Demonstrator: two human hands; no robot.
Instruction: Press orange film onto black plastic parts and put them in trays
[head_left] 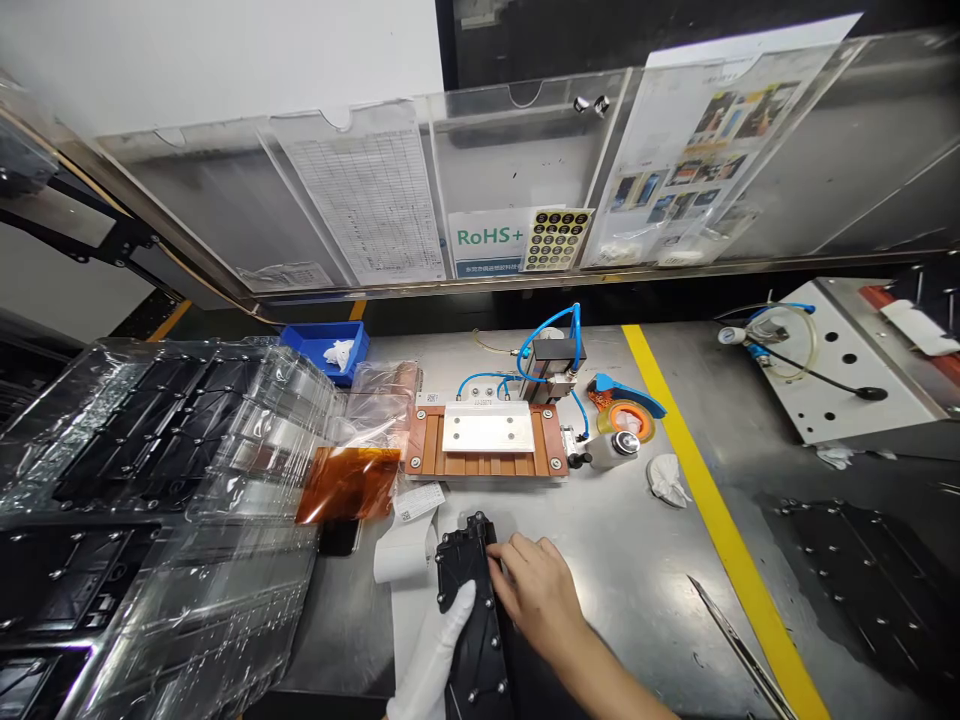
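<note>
A long black plastic panel (471,610) with metal studs along its edges is held up over the near edge of the steel table. My left hand (439,645), in a white glove, grips it from the left, the thumb lying across its face. My right hand (536,590) is bare, its fingers curled against the panel's right edge near the far end; the fingertips are partly hidden. Just beyond the panel stands a brown fixture (487,465) with a silver plate and blue air hoses. A white label strip (405,555) lies left of the panel.
Clear trays (247,520) holding black panels are stacked at left, near a blue bin (326,350) and orange film (349,485). A bottle (611,450), tape roll (630,420) and crumpled white cloth (667,480) lie right of the fixture. Tweezers (739,645) and another black panel (862,580) are farther right.
</note>
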